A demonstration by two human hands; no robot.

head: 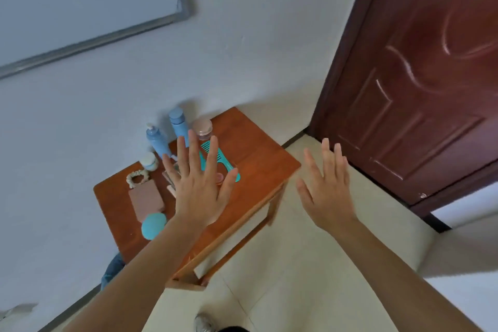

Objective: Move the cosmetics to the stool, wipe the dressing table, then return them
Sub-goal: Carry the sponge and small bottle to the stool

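Observation:
The wooden dressing table (258, 148) stands against the white wall and carries the cosmetics. Along the wall are a blue pump bottle (157, 141), a taller blue bottle (178, 124), a clear pink-lidded jar (202, 129) and a small white jar (149, 161). A teal comb (219, 157), a cream scrunchie (135, 178), a pink flat case (146, 199) and a round teal puff (153, 225) lie further forward. My left hand (200, 183) hovers open above the table's middle and hides some small items. Over the floor to the table's right, my right hand (327, 186) is open and holds nothing.
A dark red door (420, 83) stands at the right. A framed white board (89, 0) hangs on the wall above. Pale floor tiles (283, 272) lie in front of the table. Blue fabric (114, 268) shows under the table's left end. No stool is in view.

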